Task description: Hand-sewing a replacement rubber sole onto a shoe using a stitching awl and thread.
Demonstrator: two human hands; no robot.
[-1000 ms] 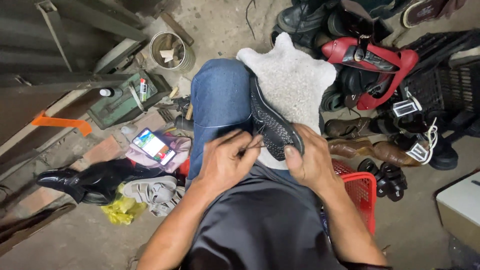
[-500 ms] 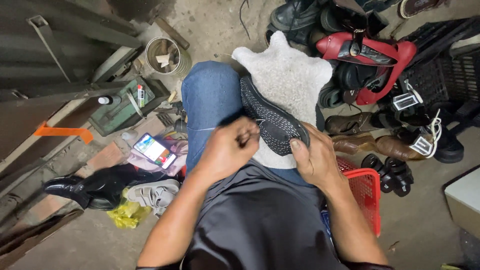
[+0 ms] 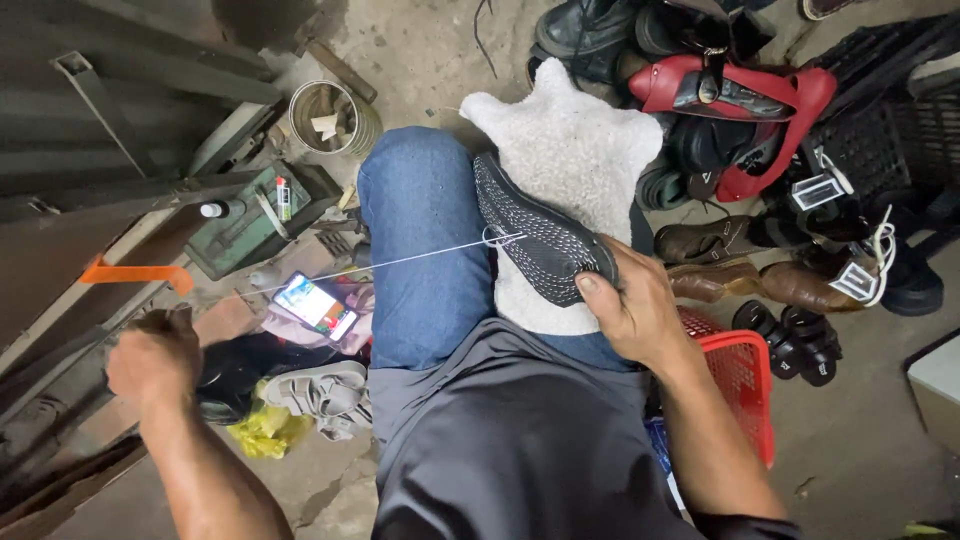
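Pulling far out to the side, the left hand (image 3: 152,362) is closed in a fist on a thin white thread (image 3: 400,258). The thread runs tight to the dark shoe (image 3: 540,240) on the lap. The right hand (image 3: 632,308) grips that shoe's end.

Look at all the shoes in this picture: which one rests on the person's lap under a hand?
The dark knitted shoe, held sole-up on the white fleece pad by the right hand; the other shoes lie on the floor.
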